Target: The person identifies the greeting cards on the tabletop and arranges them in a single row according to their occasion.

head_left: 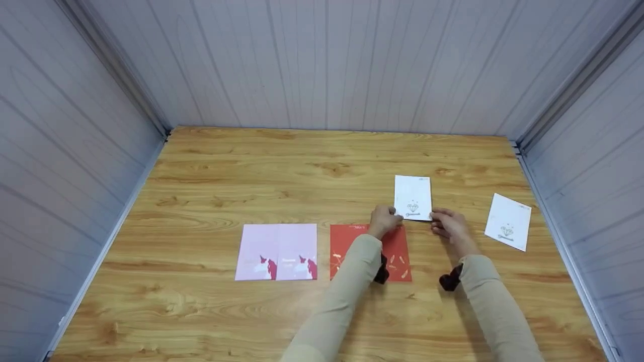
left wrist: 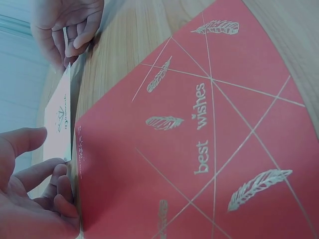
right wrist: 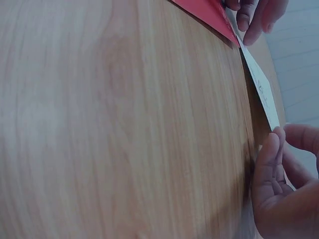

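Observation:
A white card (head_left: 412, 192) with a diamond drawing and small lettering is between my two hands, its near edge slightly raised off the table. My left hand (head_left: 385, 219) pinches its near left corner, the thumb on the printed face in the left wrist view. At the near right corner, my right hand (head_left: 451, 226) pinches the card between thumb and finger, as the right wrist view shows. Below the left hand lies a red card (left wrist: 199, 119) with silvery feathers, lines and "best wishes", partly hidden by the left forearm in the head view.
Two pink cards (head_left: 256, 246) with a white unicorn lie side by side to the left. Another white diamond card (head_left: 508, 221) lies tilted at the right. Pale panel walls (head_left: 322, 65) border the wooden table (head_left: 226, 176) at the back and sides.

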The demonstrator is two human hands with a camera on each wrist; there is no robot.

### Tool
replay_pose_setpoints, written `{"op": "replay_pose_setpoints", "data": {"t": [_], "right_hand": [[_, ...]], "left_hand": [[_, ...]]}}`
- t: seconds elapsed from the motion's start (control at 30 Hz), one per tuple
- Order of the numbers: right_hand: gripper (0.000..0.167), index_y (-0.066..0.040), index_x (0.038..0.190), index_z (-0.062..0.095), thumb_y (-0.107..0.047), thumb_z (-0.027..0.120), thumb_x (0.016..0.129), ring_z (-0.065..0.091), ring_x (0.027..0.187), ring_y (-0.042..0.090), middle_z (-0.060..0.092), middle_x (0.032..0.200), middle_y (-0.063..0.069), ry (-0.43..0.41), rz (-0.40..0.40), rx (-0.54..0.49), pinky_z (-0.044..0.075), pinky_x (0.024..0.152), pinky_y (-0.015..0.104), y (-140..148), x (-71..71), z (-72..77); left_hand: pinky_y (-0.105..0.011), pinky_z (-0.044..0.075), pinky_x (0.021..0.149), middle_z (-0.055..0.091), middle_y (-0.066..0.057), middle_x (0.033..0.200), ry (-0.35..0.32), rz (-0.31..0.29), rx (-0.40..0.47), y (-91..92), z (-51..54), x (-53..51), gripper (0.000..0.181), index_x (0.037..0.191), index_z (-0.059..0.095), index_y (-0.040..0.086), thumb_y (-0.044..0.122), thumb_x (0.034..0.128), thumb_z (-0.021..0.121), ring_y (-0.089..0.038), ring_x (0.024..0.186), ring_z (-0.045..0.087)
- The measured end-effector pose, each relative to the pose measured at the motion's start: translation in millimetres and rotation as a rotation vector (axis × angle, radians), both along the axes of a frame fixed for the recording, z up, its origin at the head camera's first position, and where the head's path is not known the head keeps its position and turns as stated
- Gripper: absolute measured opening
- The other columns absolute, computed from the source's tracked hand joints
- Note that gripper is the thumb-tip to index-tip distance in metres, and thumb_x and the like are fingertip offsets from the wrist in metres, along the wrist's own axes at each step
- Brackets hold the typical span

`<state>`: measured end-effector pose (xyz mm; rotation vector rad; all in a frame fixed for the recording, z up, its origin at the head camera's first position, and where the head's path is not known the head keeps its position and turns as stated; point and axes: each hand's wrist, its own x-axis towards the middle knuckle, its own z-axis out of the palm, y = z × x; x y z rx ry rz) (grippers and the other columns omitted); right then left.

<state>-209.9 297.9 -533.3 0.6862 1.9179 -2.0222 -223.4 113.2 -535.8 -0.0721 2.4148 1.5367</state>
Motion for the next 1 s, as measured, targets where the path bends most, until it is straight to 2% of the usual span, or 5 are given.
{"op": "replay_pose_setpoints", "data": {"t": [0.17, 0.43, 0.6, 0.73, 1.0], "right_hand": [[0.035, 0.005, 0.119, 0.043, -0.004, 0.052, 0.087, 0.056, 0.056, 0.008, 0.057, 0.07, 0.002, 0.034, -0.037, 0.006, 0.049, 0.057, 0.024, -4.9, 0.6, -2.5], [0.026, 0.003, 0.111, 0.043, -0.003, 0.051, 0.087, 0.057, 0.057, 0.011, 0.056, 0.067, 0.002, 0.062, -0.07, -0.071, 0.049, 0.056, 0.025, -5.5, 0.0, -6.1], [0.024, 0.0, 0.109, 0.046, -0.004, 0.053, 0.087, 0.057, 0.06, 0.01, 0.057, 0.071, 0.0, 0.083, -0.035, -0.073, 0.049, 0.058, 0.026, -0.5, 2.2, -3.8], [0.018, -0.002, 0.104, 0.049, -0.003, 0.053, 0.086, 0.056, 0.063, 0.009, 0.055, 0.075, -0.001, 0.111, 0.005, -0.102, 0.048, 0.06, 0.024, 2.9, 7.0, -2.0], [0.013, -0.005, 0.099, 0.053, -0.003, 0.055, 0.086, 0.055, 0.065, 0.011, 0.056, 0.077, 0.0, 0.118, 0.062, -0.152, 0.047, 0.061, 0.024, 6.5, 16.0, -3.4]], "left_hand": [[-0.02, 0.03, 0.045, 0.043, 0.003, 0.054, -0.005, -0.012, -0.039, -0.2, -0.4, -0.3, 0.021, 0.062, 0.049, 0.006, 0.007, 0.0781, 0.062, -0.008, 0.05, 0.041], [-0.022, 0.032, 0.05, 0.045, 0.003, 0.057, 0.072, -0.05, -0.231, 1.0, -2.0, -2.8, 0.013, 0.068, 0.06, 0.007, 0.015, 0.0777, 0.063, -0.011, 0.059, 0.041], [-0.025, 0.042, 0.068, 0.06, 0.0, 0.077, 0.02, -0.008, -0.129, 2.2, -6.3, -8.4, 0.018, 0.094, 0.066, 0.006, 0.015, 0.0802, 0.061, -0.013, 0.076, 0.053], [-0.026, 0.043, 0.065, 0.058, 0.001, 0.076, 0.06, 0.041, -0.036, 1.7, -11.6, -11.7, 0.02, 0.096, 0.063, 0.005, 0.018, 0.0817, 0.058, -0.013, 0.072, 0.052], [-0.023, 0.042, 0.062, 0.057, 0.001, 0.077, 0.097, 0.191, 0.093, 0.7, 3.1, -8.6, 0.017, 0.094, 0.063, 0.005, 0.017, 0.0866, 0.055, -0.01, 0.07, 0.051]]}}
